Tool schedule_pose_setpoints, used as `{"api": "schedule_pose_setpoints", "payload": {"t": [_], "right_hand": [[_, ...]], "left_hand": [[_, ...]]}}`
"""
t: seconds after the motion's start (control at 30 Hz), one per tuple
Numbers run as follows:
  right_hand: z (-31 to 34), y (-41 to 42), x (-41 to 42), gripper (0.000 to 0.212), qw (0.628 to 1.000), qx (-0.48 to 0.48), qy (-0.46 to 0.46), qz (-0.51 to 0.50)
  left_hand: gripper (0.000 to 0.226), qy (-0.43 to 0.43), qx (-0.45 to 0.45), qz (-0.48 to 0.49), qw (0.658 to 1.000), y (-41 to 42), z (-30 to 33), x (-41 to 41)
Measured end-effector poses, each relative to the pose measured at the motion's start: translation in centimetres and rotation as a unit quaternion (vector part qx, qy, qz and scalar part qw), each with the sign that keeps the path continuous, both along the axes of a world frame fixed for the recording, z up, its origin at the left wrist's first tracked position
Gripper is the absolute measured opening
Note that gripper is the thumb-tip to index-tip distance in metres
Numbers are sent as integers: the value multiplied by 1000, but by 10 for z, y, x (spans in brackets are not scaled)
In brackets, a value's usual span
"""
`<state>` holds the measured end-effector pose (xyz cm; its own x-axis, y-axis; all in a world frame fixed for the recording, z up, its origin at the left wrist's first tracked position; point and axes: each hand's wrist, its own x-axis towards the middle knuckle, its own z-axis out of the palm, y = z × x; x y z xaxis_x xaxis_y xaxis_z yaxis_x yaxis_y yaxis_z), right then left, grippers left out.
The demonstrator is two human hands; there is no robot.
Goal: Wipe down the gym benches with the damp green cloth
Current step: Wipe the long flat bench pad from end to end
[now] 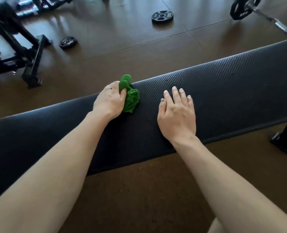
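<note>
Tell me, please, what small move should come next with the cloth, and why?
Probably sweep the green cloth, bunched in the left hand, rightward along the bench pad; the right hand rests flat there and would likely need lifting first.

The counter (pixel 223 91) is cut off at both side edges. Part of the green cloth (pixel 130 98) is hidden under the left hand (pixel 110 101).

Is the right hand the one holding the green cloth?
No, the left hand grips the green cloth on the bench, while the right hand rests flat and empty.
</note>
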<state>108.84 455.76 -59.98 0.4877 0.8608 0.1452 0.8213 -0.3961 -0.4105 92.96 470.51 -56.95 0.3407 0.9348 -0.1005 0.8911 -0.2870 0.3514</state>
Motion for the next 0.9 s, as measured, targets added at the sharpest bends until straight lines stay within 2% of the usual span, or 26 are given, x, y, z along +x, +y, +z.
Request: {"api": "schedule_pose_setpoints", "payload": {"t": [0.17,0.3,0.47,0.63,0.73,0.9], "right_hand": [[5,0,-2,62,1000,-1,-11,4],[8,4,-5,62,1000,-6,-15,-2],[3,8,-6,62,1000,2,-27,-15],[2,8,-4,60,1000,13,-16,-21],[1,5,-3,60,1000,22,-9,-17],[-1,-1,-3,65,1000,25,-3,-14]], "left_hand": [[57,-10,13,57,998,-71,-2,-47],[59,13,6,55,998,-80,-2,-33],[58,1,17,-1,1000,-36,-7,18],[45,11,15,-29,999,3,-4,58],[50,-1,32,-67,997,-15,-4,45],[60,-19,35,-143,989,-94,-9,5]]}}
